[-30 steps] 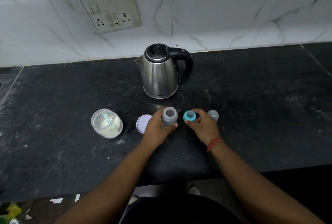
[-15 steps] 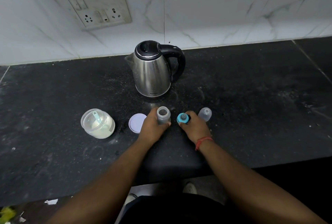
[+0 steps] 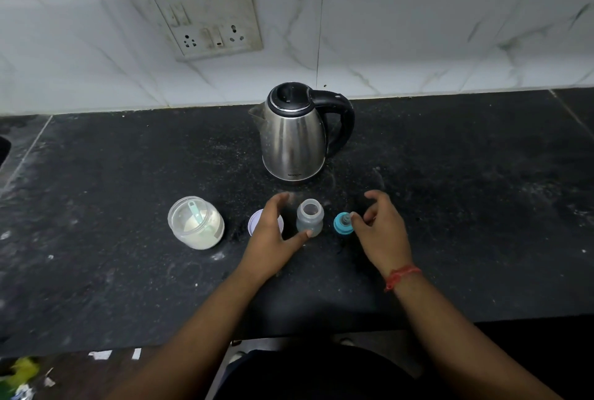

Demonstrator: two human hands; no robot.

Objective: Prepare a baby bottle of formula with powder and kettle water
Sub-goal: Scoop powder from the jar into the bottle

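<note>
Head view: white marble-look wall tiles with a grimy switch-and-socket plate (image 3: 209, 19) above a black speckled stone bench (image 3: 466, 191), dusted with pale powder. Toward the back, centre, a steel kettle (image 3: 294, 139) upright, black lid shut, black handle to the right, spout to the left. In front of it, an open baby bottle (image 3: 309, 218) upright, no top on, seemingly clear liquid low inside. Left of the bottle, a white lid (image 3: 255, 226) flat on the bench, partly covered by the left hand (image 3: 273, 234). Further left, an open clear jar (image 3: 196, 223) with white powder and a pale green scoop (image 3: 196, 213) inside. Right of the bottle, a blue nipple ring (image 3: 343, 223) on the bench. Left hand spread open around the bottle's left side, thumb tip touching the base, fingers curved apart from it, gripping nothing. Right hand (image 3: 384, 232) loosely open, fingers curled, fingertips (image 3: 353, 215) just at the blue ring, not clamped on it. Red thread band (image 3: 401, 276) on the right wrist. Below the bench edge, dark clothing and scraps of litter on the floor at lower left.
</note>
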